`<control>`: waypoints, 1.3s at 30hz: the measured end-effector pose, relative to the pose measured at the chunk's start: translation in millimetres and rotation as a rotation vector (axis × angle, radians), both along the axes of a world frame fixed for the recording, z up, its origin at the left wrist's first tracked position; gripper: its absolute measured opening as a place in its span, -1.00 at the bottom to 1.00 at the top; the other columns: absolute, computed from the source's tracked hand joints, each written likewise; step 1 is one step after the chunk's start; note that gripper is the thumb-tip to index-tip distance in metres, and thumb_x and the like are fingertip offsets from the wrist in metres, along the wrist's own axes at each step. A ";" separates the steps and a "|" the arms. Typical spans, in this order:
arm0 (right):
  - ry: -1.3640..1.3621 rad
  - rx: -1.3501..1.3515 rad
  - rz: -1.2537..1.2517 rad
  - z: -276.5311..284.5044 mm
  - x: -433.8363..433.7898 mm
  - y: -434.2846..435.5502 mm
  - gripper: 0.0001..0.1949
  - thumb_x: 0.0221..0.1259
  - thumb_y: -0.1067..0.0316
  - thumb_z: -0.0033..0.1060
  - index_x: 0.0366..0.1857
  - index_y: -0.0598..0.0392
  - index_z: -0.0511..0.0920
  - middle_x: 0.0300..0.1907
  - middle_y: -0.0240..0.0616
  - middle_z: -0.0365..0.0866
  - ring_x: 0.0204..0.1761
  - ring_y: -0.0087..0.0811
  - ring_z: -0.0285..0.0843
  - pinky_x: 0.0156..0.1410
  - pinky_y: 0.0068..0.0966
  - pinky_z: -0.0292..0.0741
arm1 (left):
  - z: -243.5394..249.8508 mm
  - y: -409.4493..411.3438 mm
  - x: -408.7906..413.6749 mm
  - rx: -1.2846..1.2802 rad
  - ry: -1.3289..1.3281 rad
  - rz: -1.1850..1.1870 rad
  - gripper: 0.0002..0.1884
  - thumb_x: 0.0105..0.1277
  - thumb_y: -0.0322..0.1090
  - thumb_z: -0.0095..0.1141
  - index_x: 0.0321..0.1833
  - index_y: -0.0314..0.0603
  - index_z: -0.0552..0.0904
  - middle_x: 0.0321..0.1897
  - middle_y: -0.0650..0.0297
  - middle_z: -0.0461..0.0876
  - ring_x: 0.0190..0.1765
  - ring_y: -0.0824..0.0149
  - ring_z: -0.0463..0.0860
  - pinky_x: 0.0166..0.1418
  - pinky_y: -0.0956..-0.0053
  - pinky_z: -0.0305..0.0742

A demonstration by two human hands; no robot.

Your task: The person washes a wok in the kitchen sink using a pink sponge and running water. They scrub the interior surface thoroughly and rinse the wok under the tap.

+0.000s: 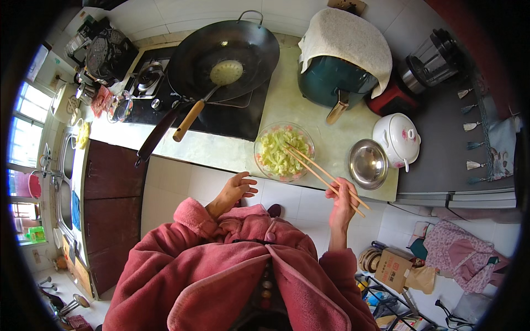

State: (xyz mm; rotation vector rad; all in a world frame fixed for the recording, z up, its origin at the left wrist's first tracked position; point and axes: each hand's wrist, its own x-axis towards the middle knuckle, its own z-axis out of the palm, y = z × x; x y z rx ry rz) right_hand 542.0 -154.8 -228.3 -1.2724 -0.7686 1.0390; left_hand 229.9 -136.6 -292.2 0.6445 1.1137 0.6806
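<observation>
My right hand point(343, 199) holds a pair of wooden chopsticks point(321, 175), their tips at the pale green cauliflower pieces point(282, 151) in a clear glass bowl point(311, 142) with a pinkish pattern. That bowl stands near the counter's front edge. My left hand point(238, 190) holds nothing; its fingers are apart, in front of the counter, left of the bowl. A dark wok point(261, 51) sits on the gas hob, and a perforated skimmer point(226, 73) with a wooden handle rests in it. Whether the wok holds oil or water, I cannot tell.
A steel bowl point(368, 164) and a lidded white pot point(396, 140) stand on the right. Behind them are a green air fryer point(335, 80) under a cloth and a blender point(426, 66). The wok's handle point(158, 134) sticks out over the counter's front edge. A sink point(66, 182) lies far left.
</observation>
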 end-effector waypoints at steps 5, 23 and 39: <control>0.014 -0.010 0.019 -9.8 -4.0 4.1 -0.66 0.50 0.15 0.02 0.02 0.25 0.56 -0.22 -0.18 0.65 -0.34 -0.44 0.60 -0.15 -0.45 0.56 | 1.6 0.0 0.1 0.013 0.012 -0.010 -0.37 0.41 -0.52 -0.08 0.51 -0.50 0.08 0.24 -0.14 0.49 0.14 0.08 0.64 0.19 0.35 0.58; 0.009 -0.001 0.006 -6.5 -6.1 -0.5 -0.67 0.49 0.16 0.03 0.02 0.25 0.57 -0.22 -0.19 0.65 -0.35 -0.44 0.59 -0.16 -0.44 0.55 | 0.4 -1.5 -5.2 0.000 0.008 0.005 -0.39 0.40 -0.55 -0.07 0.49 -0.52 0.10 0.23 -0.15 0.49 0.12 0.06 0.65 0.18 0.35 0.60; 0.168 -0.028 -0.056 -28.2 -2.4 15.9 -0.68 0.46 0.19 0.09 0.04 0.25 0.55 -0.18 -0.19 0.62 -0.32 -0.42 0.58 -0.11 -0.46 0.57 | -7.8 -5.4 -12.0 0.006 0.014 -0.005 -0.39 0.41 -0.51 -0.08 0.49 -0.52 0.10 0.24 -0.14 0.49 0.12 0.09 0.65 0.17 0.37 0.59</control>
